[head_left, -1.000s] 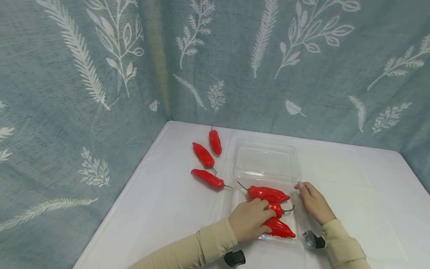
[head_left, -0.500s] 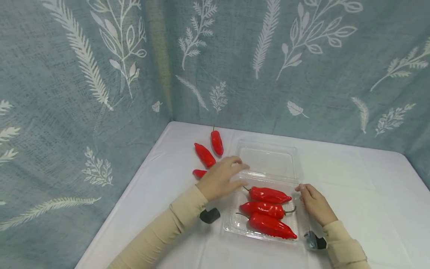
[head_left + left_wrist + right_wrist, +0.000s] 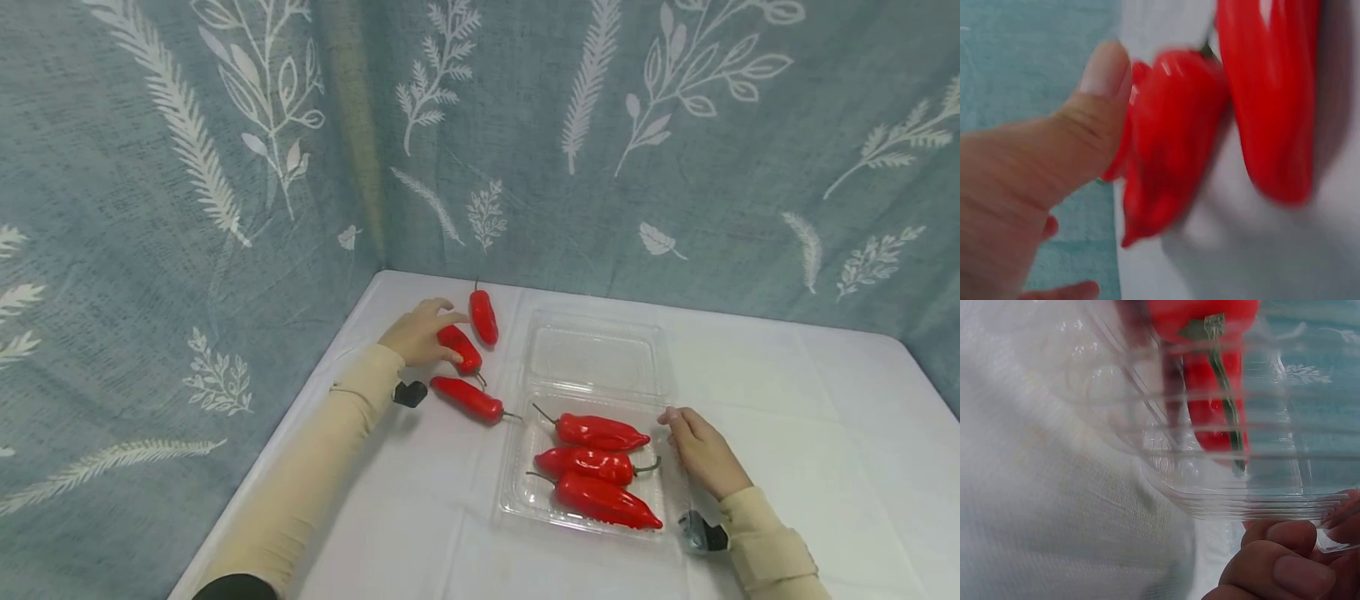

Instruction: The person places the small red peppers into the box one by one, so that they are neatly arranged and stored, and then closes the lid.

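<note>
A: Blue-green curtains point(image 3: 525, 125) printed with white leaves hang behind and to the left of a desk point(image 3: 810, 417) with a white covering.

B: Where are the peppers?

A: Three lie loose on the left part of the desk. The left hand point(image 3: 426, 333) is spread around the middle loose pepper point(image 3: 459, 347), its thumb near the stem end.

B: Is it gripping that one?

A: The hand looks loose. From the left wrist, the thumb is straight, with other fingertips well apart from it. The far loose pepper point(image 3: 483, 317) is just beside the fingertips; the near loose pepper point(image 3: 468, 400) has its stem pointing right.

B: And the right hand point(image 3: 705, 454)?

A: Fingers curled, pinching the rim of the clear container point(image 3: 513, 496) at its right side. The container lies open, its lid point(image 3: 592, 354) flat on the far side.

B: Anything in it?

A: Three red peppers in a row: the upper one point(image 3: 602, 432) and lower one point(image 3: 607, 500) with stems left, the central one point(image 3: 588, 464) with its stem right.
</note>
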`<state>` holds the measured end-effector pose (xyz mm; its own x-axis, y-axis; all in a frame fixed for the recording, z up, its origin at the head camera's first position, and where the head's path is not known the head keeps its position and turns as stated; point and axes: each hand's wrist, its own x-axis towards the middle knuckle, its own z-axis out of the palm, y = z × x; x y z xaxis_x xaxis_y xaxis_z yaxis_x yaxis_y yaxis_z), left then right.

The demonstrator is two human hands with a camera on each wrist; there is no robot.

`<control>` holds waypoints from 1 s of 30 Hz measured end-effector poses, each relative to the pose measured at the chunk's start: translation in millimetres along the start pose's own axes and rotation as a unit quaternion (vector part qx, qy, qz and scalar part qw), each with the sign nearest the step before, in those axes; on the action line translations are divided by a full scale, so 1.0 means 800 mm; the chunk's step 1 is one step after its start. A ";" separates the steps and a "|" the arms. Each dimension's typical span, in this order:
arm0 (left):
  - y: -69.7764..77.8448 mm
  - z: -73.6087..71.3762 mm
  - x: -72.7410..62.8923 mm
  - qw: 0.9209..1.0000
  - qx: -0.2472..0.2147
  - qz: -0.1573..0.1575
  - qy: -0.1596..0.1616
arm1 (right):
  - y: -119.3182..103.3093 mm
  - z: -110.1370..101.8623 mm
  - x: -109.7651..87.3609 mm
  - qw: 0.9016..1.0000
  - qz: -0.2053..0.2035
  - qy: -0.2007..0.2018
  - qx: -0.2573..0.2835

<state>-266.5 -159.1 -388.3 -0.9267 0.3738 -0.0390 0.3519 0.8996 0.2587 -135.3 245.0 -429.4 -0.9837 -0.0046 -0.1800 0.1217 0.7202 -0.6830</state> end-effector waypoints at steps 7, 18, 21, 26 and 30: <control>-0.015 0.007 0.008 0.998 0.020 0.046 -0.037 | 0.005 0.000 -0.001 1.000 0.004 0.002 0.003; -0.023 0.021 0.011 0.995 0.030 0.086 -0.039 | 0.006 0.001 0.001 1.000 0.009 0.003 0.001; -0.026 0.024 0.012 0.995 0.028 0.084 -0.046 | 0.005 0.001 0.001 1.000 0.009 0.002 -0.001; -0.027 0.028 0.015 0.996 0.025 0.075 -0.048 | 0.006 0.000 0.003 1.000 0.009 0.006 -0.005; -0.026 0.031 0.015 0.996 0.026 0.075 -0.042 | 0.008 0.000 0.003 1.000 0.008 0.009 -0.003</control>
<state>-281.7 -167.7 -417.9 -0.8500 0.5199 -0.0847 0.4933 0.8420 0.2182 -136.9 249.6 -434.3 -0.9837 0.0194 -0.1789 0.1372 0.7246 -0.6754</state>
